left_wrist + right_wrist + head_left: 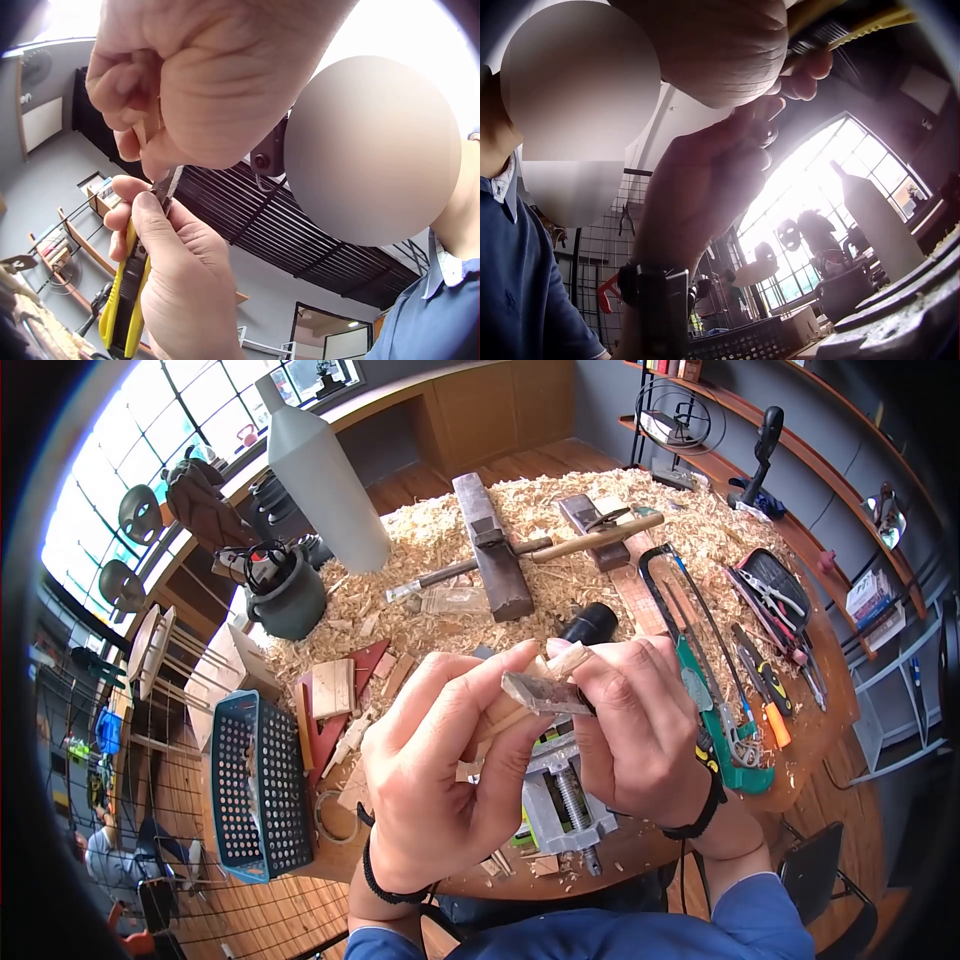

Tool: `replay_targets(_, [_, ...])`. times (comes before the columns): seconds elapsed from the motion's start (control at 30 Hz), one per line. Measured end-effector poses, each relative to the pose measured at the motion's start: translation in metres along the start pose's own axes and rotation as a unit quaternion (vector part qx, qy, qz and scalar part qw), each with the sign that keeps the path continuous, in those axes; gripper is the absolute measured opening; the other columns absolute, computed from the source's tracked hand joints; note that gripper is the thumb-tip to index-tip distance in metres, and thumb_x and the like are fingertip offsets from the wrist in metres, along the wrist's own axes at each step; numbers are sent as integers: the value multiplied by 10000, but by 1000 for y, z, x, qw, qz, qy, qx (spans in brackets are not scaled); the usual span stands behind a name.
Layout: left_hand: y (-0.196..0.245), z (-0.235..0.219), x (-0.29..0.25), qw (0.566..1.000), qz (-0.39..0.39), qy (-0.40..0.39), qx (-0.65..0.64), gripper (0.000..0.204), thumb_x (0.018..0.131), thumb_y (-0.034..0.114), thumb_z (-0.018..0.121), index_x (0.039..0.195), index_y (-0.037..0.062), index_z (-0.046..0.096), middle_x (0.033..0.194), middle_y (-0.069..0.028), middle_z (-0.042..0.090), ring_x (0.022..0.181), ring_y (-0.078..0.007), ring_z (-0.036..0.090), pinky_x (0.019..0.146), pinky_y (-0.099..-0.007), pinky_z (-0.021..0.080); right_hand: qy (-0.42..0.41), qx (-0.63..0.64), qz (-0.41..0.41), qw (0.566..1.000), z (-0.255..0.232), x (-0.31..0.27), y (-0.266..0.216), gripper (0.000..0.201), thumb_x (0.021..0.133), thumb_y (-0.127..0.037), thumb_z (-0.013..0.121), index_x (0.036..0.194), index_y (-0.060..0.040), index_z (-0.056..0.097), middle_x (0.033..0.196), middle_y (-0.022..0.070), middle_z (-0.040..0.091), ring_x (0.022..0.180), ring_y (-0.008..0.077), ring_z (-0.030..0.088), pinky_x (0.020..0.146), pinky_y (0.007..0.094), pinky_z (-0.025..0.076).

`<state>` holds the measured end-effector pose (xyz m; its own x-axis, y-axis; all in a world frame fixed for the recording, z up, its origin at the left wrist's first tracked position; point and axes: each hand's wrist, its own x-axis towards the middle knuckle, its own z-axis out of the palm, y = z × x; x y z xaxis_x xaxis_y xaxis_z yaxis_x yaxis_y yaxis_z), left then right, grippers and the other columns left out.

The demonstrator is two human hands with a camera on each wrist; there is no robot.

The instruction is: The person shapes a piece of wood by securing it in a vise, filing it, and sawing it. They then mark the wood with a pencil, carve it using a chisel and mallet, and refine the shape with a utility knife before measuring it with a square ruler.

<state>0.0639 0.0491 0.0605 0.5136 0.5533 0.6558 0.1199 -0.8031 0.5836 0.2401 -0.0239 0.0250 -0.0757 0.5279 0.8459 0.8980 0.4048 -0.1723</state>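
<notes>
My left hand (440,760) pinches a small pale piece of wood (503,722) between thumb and fingers, raised in front of my body. Close beside it, my right hand (640,730) grips a yellow and black utility knife (127,300). The knife's blade (540,694) lies against the wood between the two hands. In the left wrist view the left hand (217,82) folds over the wood, and the right thumb rests on the knife near the blade. From the right wrist view, the knife handle (840,34) sticks out past the right hand (720,52), and the wood is hidden.
Below the hands is a metal vise (570,800) at the table edge. Wood shavings (430,520) cover much of the table, with a hand plane (492,550) on them. A green-handled saw (730,750) and pliers (765,670) lie right, a teal basket (225,790) left.
</notes>
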Motion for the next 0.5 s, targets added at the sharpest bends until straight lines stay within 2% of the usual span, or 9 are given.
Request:
replay_targets(0.1, [-1, 1, 0, 1000, -4, -1, 2, 374, 876, 78, 820, 1185, -120, 748, 952, -129, 683, 847, -173, 668, 721, -274, 534, 1, -7, -3, 1000, 1, 0, 0, 242, 862, 16, 681, 1098, 63, 660, 990, 164, 638, 819, 314, 629, 747, 457, 480])
replay_targets(0.17, [-7, 5, -1, 998, 52, 19, 16, 369, 878, 73, 815, 1187, -115, 746, 951, -128, 681, 807, -157, 665, 664, -267, 527, 3, -9, -3, 1000, 4, -3, 1, 244, 860, 25, 674, 1100, 66, 655, 981, 170, 632, 813, 319, 629, 739, 462, 483])
replay_targets(0.3, [0, 11, -4, 999, 3, 27, 25, 356, 883, 60, 805, 1190, -109, 741, 947, -133, 682, 745, -144, 657, 600, -253, 509, -14, -6, 0, 1000, 6, -5, 2, 299, 839, 63, 650, 1134, 95, 621, 955, 180, 616, 789, 335, 625, 722, 450, 495])
replay_targets(0.37, [1, 14, -5, 996, 30, 32, 81, 324, 881, 7, 779, 1191, -66, 722, 939, -187, 702, 742, -301, 720, 616, -356, 583, -27, -3, 5, 1000, 6, -6, 2, 319, 830, 76, 645, 1146, 105, 609, 952, 182, 614, 783, 339, 623, 718, 443, 498])
replay_targets(0.5, [0, 23, -8, 988, 64, 67, 124, 277, 883, -5, 770, 1146, -75, 718, 929, -184, 699, 740, -308, 721, 617, -361, 587, -26, 1, 15, 1000, 8, -6, 1, 333, 812, 100, 633, 1143, 115, 599, 952, 193, 615, 767, 349, 615, 701, 434, 505])
